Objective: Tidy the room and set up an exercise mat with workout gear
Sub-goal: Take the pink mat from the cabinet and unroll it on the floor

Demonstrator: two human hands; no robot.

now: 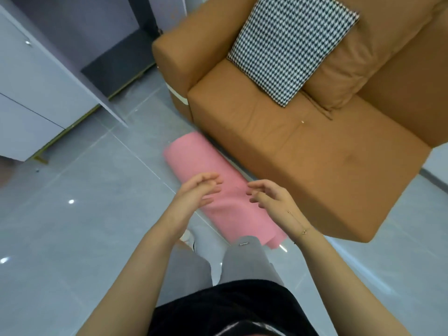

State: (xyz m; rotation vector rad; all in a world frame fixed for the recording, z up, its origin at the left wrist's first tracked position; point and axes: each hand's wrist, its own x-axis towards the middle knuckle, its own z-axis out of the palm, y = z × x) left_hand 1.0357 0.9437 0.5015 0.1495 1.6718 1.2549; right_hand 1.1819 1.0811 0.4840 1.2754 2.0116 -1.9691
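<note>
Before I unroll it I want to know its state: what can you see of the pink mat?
The pink mat is rolled into a thick cylinder with a soft, matte, foam-like look. It lies on the grey tiled floor, along the front edge of the tan sofa. Its near end shows the loose outer edge of the roll. Both open hands hover over its middle; whether they touch it is unclear.

Left hand [194, 190] and right hand [271, 197] outstretched — fingers loosely curled, empty.
</note>
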